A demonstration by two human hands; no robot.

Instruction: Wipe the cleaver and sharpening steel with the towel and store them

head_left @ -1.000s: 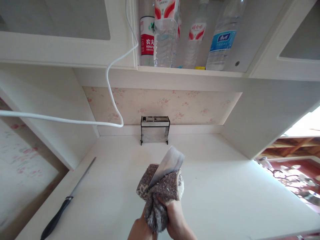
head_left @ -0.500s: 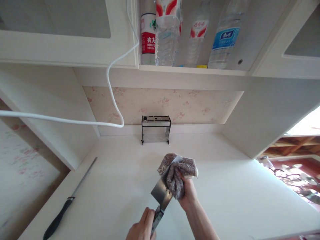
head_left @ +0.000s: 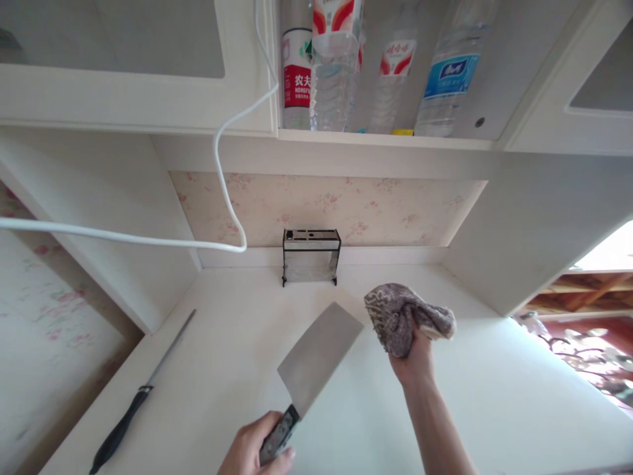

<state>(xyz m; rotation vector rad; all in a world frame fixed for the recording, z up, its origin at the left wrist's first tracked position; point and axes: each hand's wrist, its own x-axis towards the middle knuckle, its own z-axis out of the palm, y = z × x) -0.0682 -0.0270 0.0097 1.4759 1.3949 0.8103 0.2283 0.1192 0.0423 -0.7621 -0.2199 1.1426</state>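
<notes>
A cleaver [head_left: 320, 356] with a broad steel blade is held by its dark handle in my left hand [head_left: 254, 445], the blade pointing up and to the right over the white counter [head_left: 237, 349]. My right hand [head_left: 415, 363] grips a bunched brown-and-white cloth [head_left: 403, 316], just right of the blade and apart from it. Most of the right fingers are hidden by the cloth. On the left of the counter lies a sharpening steel [head_left: 136, 406] with a black handle.
At the back stands a small black-framed clear holder [head_left: 311, 257]. A white cable [head_left: 217, 155] hangs across the upper left. Several plastic bottles [head_left: 336, 86] stand on the shelf above. White side panels [head_left: 534, 218] bound the counter.
My right hand has drawn the cloth off the blade, to the right and slightly up. My left hand has shifted left and turned the cleaver, so its broad face shows.
</notes>
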